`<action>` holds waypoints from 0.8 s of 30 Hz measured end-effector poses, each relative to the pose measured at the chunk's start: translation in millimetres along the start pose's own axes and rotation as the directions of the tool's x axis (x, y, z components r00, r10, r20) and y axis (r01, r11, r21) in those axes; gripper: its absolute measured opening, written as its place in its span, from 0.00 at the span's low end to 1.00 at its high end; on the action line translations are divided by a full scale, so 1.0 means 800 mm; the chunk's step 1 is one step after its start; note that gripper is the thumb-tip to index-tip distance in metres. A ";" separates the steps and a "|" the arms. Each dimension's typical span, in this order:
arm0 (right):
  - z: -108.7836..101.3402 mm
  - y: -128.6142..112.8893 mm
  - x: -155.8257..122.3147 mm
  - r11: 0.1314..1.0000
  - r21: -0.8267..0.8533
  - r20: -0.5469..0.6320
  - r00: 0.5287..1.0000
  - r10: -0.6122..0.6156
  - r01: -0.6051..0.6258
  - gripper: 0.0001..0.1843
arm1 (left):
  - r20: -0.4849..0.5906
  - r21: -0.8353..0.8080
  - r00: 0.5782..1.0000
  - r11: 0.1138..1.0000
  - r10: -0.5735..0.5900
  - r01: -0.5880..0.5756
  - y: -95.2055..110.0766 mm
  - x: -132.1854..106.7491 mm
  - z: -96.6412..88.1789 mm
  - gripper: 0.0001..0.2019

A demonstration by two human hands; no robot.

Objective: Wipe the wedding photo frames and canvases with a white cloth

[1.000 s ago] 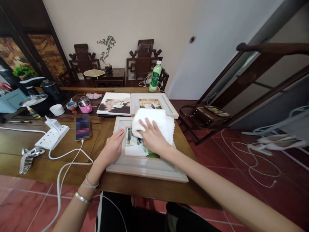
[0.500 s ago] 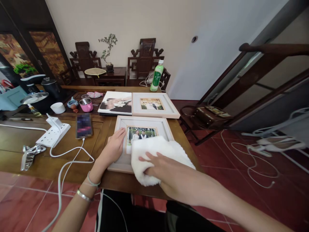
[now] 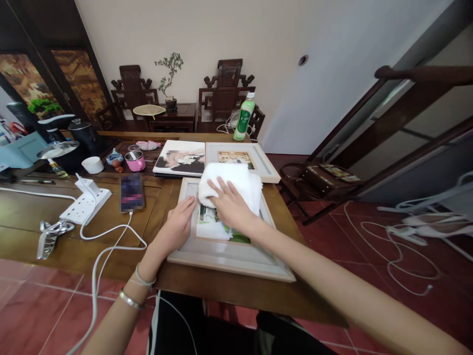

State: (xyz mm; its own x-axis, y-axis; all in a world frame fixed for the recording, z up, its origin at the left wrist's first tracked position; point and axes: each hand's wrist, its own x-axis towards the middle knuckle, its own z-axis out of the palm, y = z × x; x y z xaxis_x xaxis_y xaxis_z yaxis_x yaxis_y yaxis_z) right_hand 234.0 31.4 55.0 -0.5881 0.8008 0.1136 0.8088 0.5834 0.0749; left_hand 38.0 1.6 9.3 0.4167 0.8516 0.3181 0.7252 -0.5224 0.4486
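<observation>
A picture frame (image 3: 229, 261) with a pale wide border lies flat at the table's front edge, and part of its photo shows below the cloth. My left hand (image 3: 179, 224) grips the frame's left side, fingers together along the border. Over the upper part of the glass, my right hand (image 3: 231, 204) presses down on a folded fluffy white cloth (image 3: 236, 175), its fingers partly spread. The cloth covers the top of the photo and reaches the frame's far edge.
Behind lie a second frame (image 3: 269, 165) and a photo board (image 3: 181, 155). A green bottle (image 3: 244, 118) stands at the back edge. To the left are a phone (image 3: 131, 192), a power strip (image 3: 84, 204), a pink cup (image 3: 135, 161), a hair clip (image 3: 53, 236) and loose white cables.
My right hand has pushed the white cloth away from me, from the frame's lower right to its upper part. The lower border is uncovered. My left hand stays at the frame's left side.
</observation>
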 end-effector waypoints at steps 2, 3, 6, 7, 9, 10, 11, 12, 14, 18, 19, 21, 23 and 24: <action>0.001 0.003 0.012 0.999 -0.018 0.007 0.999 -0.041 0.041 0.23 | -0.022 -0.025 1.000 1.000 0.007 -0.007 -0.002 -0.001 0.001 0.24; 0.000 0.000 0.013 0.998 -0.013 0.032 0.998 -0.057 0.057 0.23 | -0.028 -0.034 1.000 0.999 0.007 -0.008 -0.002 -0.001 0.001 0.24; -0.009 -0.018 -0.002 0.996 0.030 0.140 0.986 -0.088 0.085 0.23 | -0.017 -0.044 1.000 0.999 -0.014 0.013 -0.001 0.000 -0.001 0.23; -0.014 -0.025 -0.012 0.994 0.051 0.171 0.980 -0.102 0.094 0.23 | -0.008 -0.042 1.000 0.999 -0.021 0.021 0.000 0.000 -0.002 0.23; -0.025 -0.039 -0.037 0.986 0.108 0.218 0.965 -0.147 0.126 0.23 | 0.001 -0.039 1.000 0.999 -0.028 0.028 0.003 0.001 -0.003 0.23; -0.031 -0.044 -0.051 0.978 0.148 0.235 0.956 -0.178 0.146 0.23 | 0.003 -0.036 1.000 0.999 -0.028 0.028 0.004 0.002 -0.004 0.23; -0.038 -0.048 -0.065 0.967 0.195 0.249 0.945 -0.211 0.164 0.24 | 0.005 -0.032 1.000 0.999 -0.026 0.026 0.004 0.002 -0.005 0.23; -0.044 -0.050 -0.079 0.952 0.246 0.254 0.936 -0.244 0.181 0.24 | 0.009 -0.027 1.000 0.999 -0.025 0.026 0.005 0.002 -0.005 0.22; -0.058 -0.051 -0.102 0.918 0.344 0.248 0.924 -0.292 0.198 0.27 | 0.017 -0.012 0.999 1.000 -0.029 0.029 0.005 0.002 -0.005 0.22; -0.076 -0.040 -0.126 0.913 0.394 0.271 0.936 -0.225 0.105 0.30 | 0.017 0.004 0.999 0.999 -0.032 0.031 0.004 0.002 -0.004 0.22; -0.075 -0.036 -0.125 0.930 0.363 0.288 0.941 -0.177 0.064 0.31 | 0.021 0.005 0.999 0.999 -0.037 0.037 0.004 0.001 -0.004 0.22; -0.068 -0.027 -0.114 0.965 0.262 0.294 0.953 -0.069 -0.011 0.32 | 0.036 0.012 0.998 0.999 -0.053 0.052 0.006 0.001 -0.005 0.22; -0.052 -0.017 -0.093 0.987 0.146 0.242 0.970 0.037 -0.074 0.30 | 0.044 0.023 0.997 0.998 -0.064 0.063 0.010 0.001 -0.007 0.21; -0.043 -0.013 -0.079 0.990 0.095 0.202 0.976 0.080 -0.101 0.29 | 0.045 0.027 0.997 0.997 -0.068 0.067 0.012 0.001 -0.009 0.21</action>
State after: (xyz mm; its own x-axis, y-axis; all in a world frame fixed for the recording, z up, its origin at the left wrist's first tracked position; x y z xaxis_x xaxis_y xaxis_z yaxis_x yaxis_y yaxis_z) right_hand 263.1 -29.6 81.2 -0.5104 0.8559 -0.0828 0.8598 0.5096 -0.0318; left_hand 41.3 -2.9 19.5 0.3908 0.8861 0.2491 0.7658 -0.4632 0.4462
